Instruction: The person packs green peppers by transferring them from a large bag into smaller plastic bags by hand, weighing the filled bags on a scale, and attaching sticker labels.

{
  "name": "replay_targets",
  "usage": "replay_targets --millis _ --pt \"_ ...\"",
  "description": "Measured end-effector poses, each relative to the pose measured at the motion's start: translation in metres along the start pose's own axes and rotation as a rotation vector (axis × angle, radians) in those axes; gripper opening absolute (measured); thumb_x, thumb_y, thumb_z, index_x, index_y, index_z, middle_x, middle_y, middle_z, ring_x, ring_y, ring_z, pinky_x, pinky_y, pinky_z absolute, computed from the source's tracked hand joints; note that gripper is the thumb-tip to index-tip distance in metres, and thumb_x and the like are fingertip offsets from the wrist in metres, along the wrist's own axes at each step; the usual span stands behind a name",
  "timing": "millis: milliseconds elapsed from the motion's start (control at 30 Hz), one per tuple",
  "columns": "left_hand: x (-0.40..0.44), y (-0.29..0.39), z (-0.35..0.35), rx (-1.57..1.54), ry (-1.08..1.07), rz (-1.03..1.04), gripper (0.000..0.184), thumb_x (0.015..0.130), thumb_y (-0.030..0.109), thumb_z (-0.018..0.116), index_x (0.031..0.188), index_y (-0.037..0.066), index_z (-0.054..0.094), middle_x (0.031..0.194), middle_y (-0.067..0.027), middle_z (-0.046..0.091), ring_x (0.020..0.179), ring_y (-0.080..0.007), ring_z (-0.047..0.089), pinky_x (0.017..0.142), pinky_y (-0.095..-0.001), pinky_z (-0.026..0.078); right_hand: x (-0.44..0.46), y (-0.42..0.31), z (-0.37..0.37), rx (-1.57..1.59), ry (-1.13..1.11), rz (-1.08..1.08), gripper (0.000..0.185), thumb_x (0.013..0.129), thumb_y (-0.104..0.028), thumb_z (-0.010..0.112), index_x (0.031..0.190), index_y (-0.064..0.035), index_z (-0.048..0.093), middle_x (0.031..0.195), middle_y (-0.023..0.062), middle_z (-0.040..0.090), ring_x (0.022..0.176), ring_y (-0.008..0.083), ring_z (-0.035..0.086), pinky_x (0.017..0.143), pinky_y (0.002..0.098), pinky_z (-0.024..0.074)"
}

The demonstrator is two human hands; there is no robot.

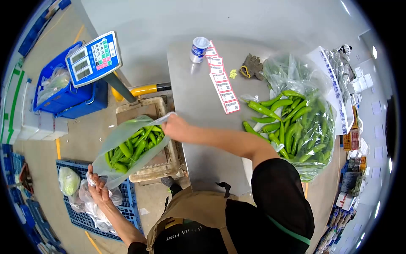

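Between my two hands a clear plastic bag (105, 171) is stretched open, with long green chili peppers (135, 148) lying inside. The near left edge of its mouth is gripped by my left hand (98, 188), fingers closed. My right hand (176, 128) is closed on the opposite edge, beside the steel table. Beneath the bag is the platform of a scale (163, 163), mostly covered. On the right of the table a large, clear plastic bag (315, 158) lies open, and green peppers (281, 112) spill from its mouth.
A blue scale display (94, 59) stands on a post at left. Blue crates (63, 95) sit behind it. Bagged produce (69, 181) lies on a blue pallet (76, 213). The steel table (190, 93) bears a can (198, 49), barcode labels (224, 86) and a glove (252, 67).
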State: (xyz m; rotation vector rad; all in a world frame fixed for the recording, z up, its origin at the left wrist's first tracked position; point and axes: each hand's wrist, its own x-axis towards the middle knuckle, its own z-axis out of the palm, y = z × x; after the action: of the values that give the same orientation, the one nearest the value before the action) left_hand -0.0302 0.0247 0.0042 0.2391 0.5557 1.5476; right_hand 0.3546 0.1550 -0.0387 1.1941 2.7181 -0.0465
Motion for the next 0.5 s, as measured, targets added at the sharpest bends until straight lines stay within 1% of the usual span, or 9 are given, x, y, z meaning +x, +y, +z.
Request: replay_targets --millis 33,133,167,267,300,367,400,433,500 --pt "0.006 -0.002 0.003 -0.03 -0.027 0.001 0.047 0.091 0.004 0.038 0.135 -0.004 0.023 0.083 -0.0111 0.051 0.04 -0.0055 0.036 0.048 -0.0241 0.048 -0.005 -0.003 0.011 0.012 0.29 -0.037 0.017 0.068 -0.01 0.057 0.084 -0.0056 0.062 0.078 0.012 0.063 0.081 0.0233 0.059 0.074 0.0329 0.0417" --pt "0.02 -0.012 0.007 -0.051 -0.022 0.004 0.046 0.091 0.002 0.035 0.136 -0.004 0.023 0.082 -0.0099 0.048 0.04 -0.006 0.037 0.048 -0.0241 0.048 -0.015 -0.002 -0.01 0.189 0.539 -0.058 0.026 0.069 -0.01 0.057 0.095 -0.0037 0.059 0.099 0.0156 0.059 0.082 0.023 0.057 0.074 0.0332 0.0419" --pt "0.021 -0.017 0.012 -0.069 -0.034 -0.016 0.046 0.091 0.0 0.034 0.135 -0.004 0.024 0.08 -0.0083 0.045 0.041 -0.006 0.037 0.049 -0.025 0.048 -0.012 -0.002 -0.012 0.205 0.624 -0.026 0.032 0.07 -0.01 0.056 0.101 -0.0029 0.055 0.108 0.0155 0.052 0.087 0.0224 0.053 0.074 0.0324 0.0412" --pt "0.02 -0.018 0.018 -0.049 0.015 -0.007 0.046 0.091 0.001 0.035 0.135 -0.004 0.025 0.08 -0.0085 0.045 0.041 -0.0061 0.037 0.049 -0.0251 0.049 -0.009 -0.002 -0.034 0.051 0.753 0.102 0.034 0.07 -0.011 0.055 0.103 -0.0024 0.055 0.104 0.0147 0.051 0.088 0.0225 0.05 0.072 0.0315 0.0397" --pt "0.02 -0.015 0.019 -0.035 0.028 -0.002 0.046 0.091 0.003 0.037 0.135 -0.004 0.026 0.081 -0.0104 0.048 0.042 -0.0067 0.038 0.048 -0.024 0.048 0.0 0.0 -0.027 0.076 0.782 0.207 0.032 0.07 -0.01 0.055 0.101 -0.0035 0.059 0.104 0.0132 0.052 0.088 0.0227 0.048 0.075 0.0328 0.0368" --pt "0.02 -0.011 0.018 -0.035 -0.006 -0.02 0.046 0.091 0.003 0.037 0.135 -0.003 0.026 0.082 -0.0109 0.05 0.042 -0.0073 0.039 0.048 -0.0239 0.048 0.013 0.014 -0.004 0.034 0.567 0.314 0.026 0.069 -0.014 0.056 0.093 -0.004 0.063 0.103 0.013 0.054 0.089 0.0225 0.047 0.075 0.0328 0.0366" --pt "0.017 -0.008 0.015 -0.034 -0.017 -0.033 0.046 0.091 0.004 0.037 0.135 -0.003 0.026 0.082 -0.0112 0.051 0.043 -0.0076 0.039 0.048 -0.0238 0.049 0.016 0.017 -0.008 0.018 0.453 0.368 0.024 0.069 -0.015 0.056 0.089 -0.0042 0.065 0.102 0.0128 0.056 0.089 0.0225 0.047 0.075 0.0328 0.0364" --pt "0.017 -0.005 0.01 -0.018 -0.072 -0.064 0.046 0.093 0.007 0.038 0.136 -0.001 0.025 0.084 -0.0085 0.048 0.045 -0.0079 0.038 0.058 -0.0298 0.051 0.01 0.022 -0.011 0.108 0.282 0.33 0.016 0.068 -0.013 0.059 0.078 -0.0035 0.067 0.089 0.0142 0.061 0.084 0.0241 0.053 0.071 0.036 0.0402" --pt "0.018 -0.006 0.01 0.033 0.029 -0.037 0.044 0.093 0.008 0.042 0.135 -0.001 0.03 0.082 -0.0072 0.048 0.047 -0.008 0.039 0.058 -0.0287 0.051 0.009 0.018 -0.022 0.472 0.129 0.402 0.013 0.071 -0.01 0.061 0.078 -0.0021 0.067 0.08 0.0139 0.062 0.08 0.0225 0.057 0.067 0.0356 0.043"
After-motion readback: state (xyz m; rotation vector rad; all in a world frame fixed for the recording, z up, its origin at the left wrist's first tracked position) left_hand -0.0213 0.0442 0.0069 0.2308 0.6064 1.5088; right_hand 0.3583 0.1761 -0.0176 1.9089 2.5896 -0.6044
